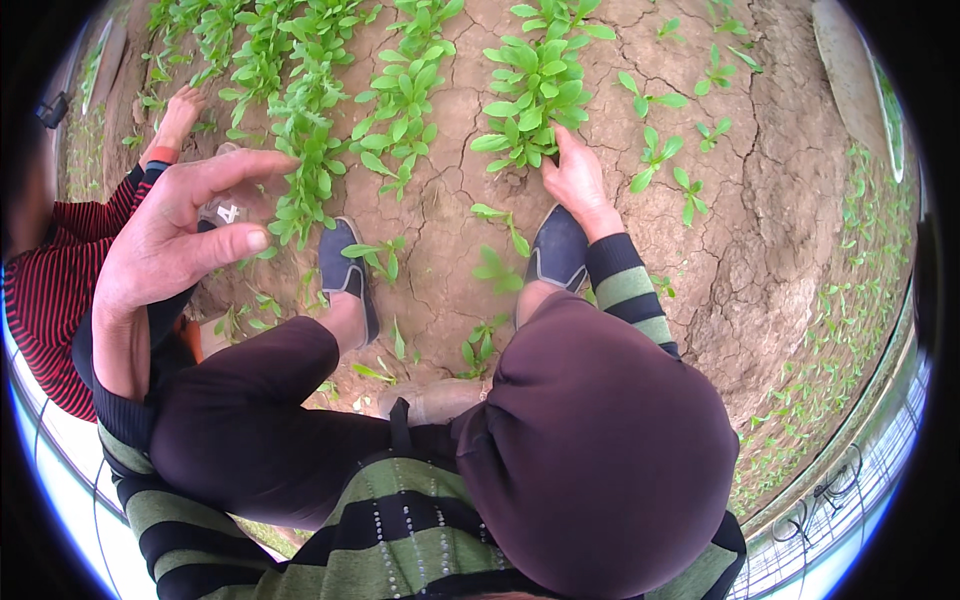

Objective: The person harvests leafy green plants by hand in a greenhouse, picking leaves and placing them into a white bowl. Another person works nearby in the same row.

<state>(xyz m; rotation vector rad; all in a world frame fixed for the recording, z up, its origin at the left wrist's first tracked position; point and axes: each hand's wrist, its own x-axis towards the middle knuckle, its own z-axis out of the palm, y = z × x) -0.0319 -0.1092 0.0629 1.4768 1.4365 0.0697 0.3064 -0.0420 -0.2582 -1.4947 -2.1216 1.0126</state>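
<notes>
My right hand (577, 176) reaches down to the base of a dense row of leafy green seedlings (536, 90), its thumb and forefinger at the lowest leaves. Whether it pinches a stem cannot be made out. Raised at the left, nearer the camera, my left hand (184, 225) has its thumb and forefinger apart with nothing between them. Behind its fingertips runs another row of seedlings (307, 161). A shorter row (401, 112) grows between the two. Small seedlings (652, 157) stand scattered on the cracked soil right of my right hand.
My dark blue shoes (559, 244) are planted on the cracked soil (450, 300), with sparse seedlings (480, 345) between and behind them. At the left a co-worker in a red-and-black striped top (52, 300) reaches a hand (180, 112) to the plants. A wire mesh edge (840, 487) borders the lower right.
</notes>
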